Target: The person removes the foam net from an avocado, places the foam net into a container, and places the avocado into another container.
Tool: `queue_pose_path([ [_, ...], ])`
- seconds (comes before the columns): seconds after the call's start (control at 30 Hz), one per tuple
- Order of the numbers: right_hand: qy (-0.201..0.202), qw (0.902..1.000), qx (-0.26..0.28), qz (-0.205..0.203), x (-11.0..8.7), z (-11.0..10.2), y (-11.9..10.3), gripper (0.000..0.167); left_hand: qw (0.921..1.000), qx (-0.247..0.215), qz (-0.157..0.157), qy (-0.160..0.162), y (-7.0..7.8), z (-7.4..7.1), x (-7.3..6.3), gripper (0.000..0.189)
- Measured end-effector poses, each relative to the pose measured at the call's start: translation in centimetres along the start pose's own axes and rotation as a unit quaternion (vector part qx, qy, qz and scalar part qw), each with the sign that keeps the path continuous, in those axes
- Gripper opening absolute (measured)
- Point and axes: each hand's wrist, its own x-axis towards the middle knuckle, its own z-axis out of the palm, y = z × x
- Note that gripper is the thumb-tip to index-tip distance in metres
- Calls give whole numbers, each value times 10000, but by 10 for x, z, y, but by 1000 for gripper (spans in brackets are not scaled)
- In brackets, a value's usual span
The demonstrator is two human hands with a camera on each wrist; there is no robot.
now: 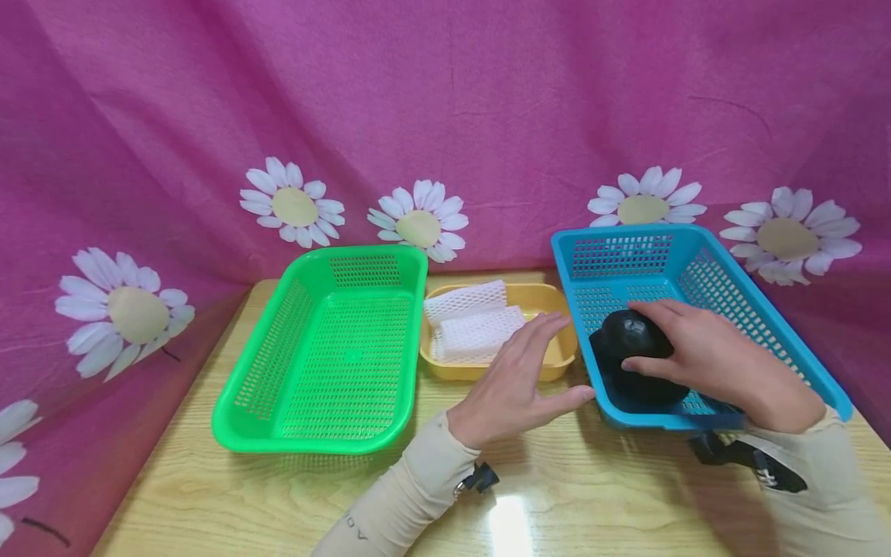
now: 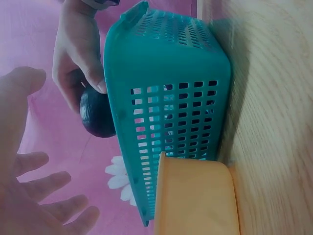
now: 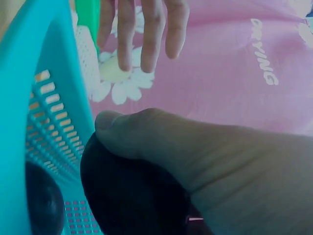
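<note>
My right hand [image 1: 724,363] grips a dark, nearly black avocado [image 1: 635,334] between thumb and fingers at the near end of the blue basket [image 1: 773,348]. In the left wrist view this avocado [image 2: 97,113] is level with the basket's rim. Another dark avocado [image 3: 44,198] lies lower in the basket, partly hidden by the wall. My left hand [image 1: 511,383] hovers in front of the yellow tray [image 1: 497,373], its fingers spread and holding nothing. White foam net sleeves [image 1: 480,333] lie in that tray, behind the left hand.
To the left, a green basket [image 1: 341,363] stands on the wooden table [image 1: 557,480], with no items visible inside. The yellow tray sits between the two baskets. A pink cloth [image 1: 445,100] with white flowers hangs behind and at the sides.
</note>
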Motion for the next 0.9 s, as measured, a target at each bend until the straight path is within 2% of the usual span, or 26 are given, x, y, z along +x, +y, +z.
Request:
queue_pose_path([
  [0.2, 35, 9999, -140, 5, -1, 0, 13, 88, 9999, 82, 95, 18, 0, 2, 5, 85],
  [0.47, 231, 9992, -317, 24, -2, 4, 31, 86, 9999, -5, 35, -117, 0, 5, 10, 85],
  [0.7, 21, 9985, -446, 323, -1, 4, 44, 88, 9998, 124, 130, -128, 0, 7, 13, 85],
  [0.9, 31, 9982, -520, 307, -1, 6, 51, 87, 9997, 124, 138, -146, -1, 8, 14, 85],
])
